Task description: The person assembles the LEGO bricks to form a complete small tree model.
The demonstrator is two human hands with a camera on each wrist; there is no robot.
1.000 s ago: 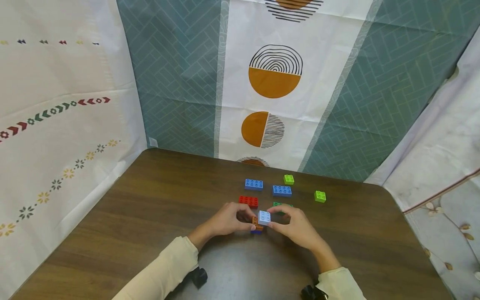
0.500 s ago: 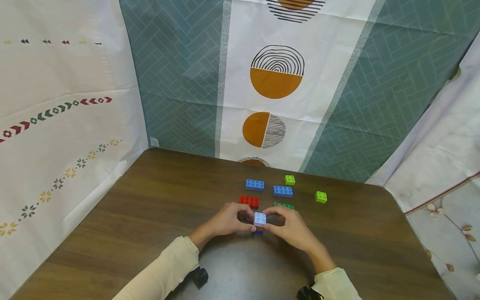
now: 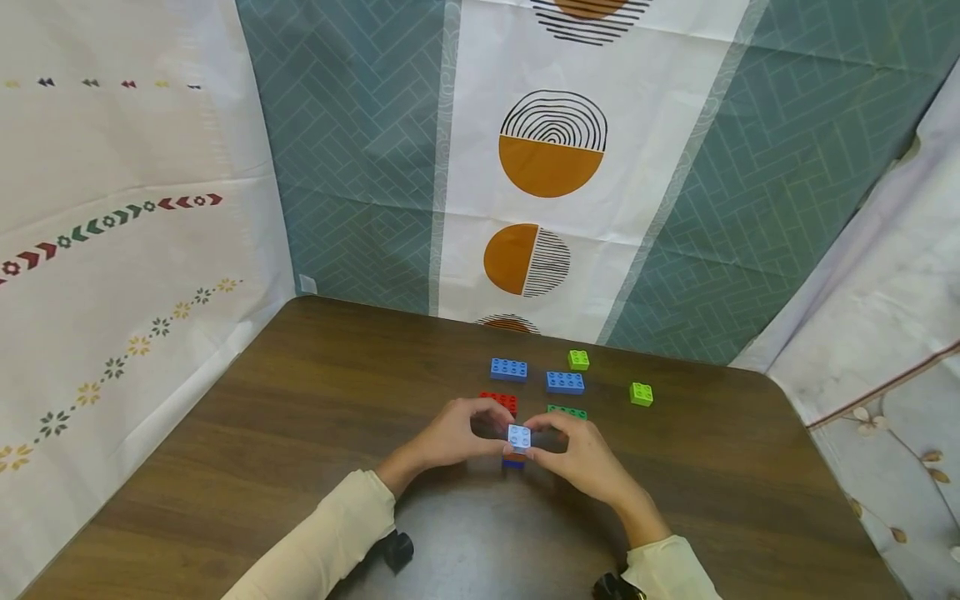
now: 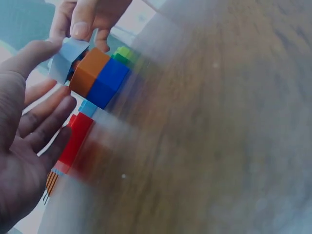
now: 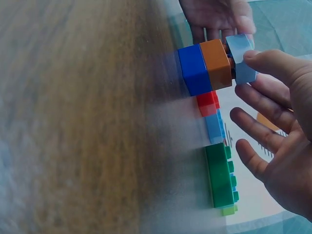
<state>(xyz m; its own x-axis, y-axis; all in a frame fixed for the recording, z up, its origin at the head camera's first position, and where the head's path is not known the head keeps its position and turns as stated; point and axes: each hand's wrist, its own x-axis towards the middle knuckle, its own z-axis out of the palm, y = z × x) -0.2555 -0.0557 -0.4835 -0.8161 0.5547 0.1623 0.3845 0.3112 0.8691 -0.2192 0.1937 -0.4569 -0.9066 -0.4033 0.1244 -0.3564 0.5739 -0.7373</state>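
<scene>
A pale bluish-white toy building brick (image 3: pixel 519 437) sits right above an orange brick (image 5: pixel 217 64), which is stacked on a dark blue brick (image 5: pixel 195 70) on the table. Some orange studs show in a narrow gap beneath the pale brick, which looks slightly tilted in both wrist views. From one side my left hand (image 3: pixel 452 435) pinches the pale brick between thumb and fingers. My right hand (image 3: pixel 581 457) pinches it from the other side, its thumb on the brick's face in the right wrist view. The remaining fingers of both hands spread loosely beside the stack.
Behind the hands lie a red brick (image 3: pixel 501 402), a green brick (image 3: pixel 567 412) and two blue bricks, one left (image 3: pixel 509 369) and one right (image 3: pixel 565 382). Farther back and right are two lime bricks, one rear (image 3: pixel 578 359) and one nearer (image 3: pixel 641 394). Fabric curtains surround the wooden table (image 3: pixel 315 383).
The right hand has moved the pale brick left, from beside the orange brick to over it. The left hand's fingers have shifted from the orange brick up to the pale one.
</scene>
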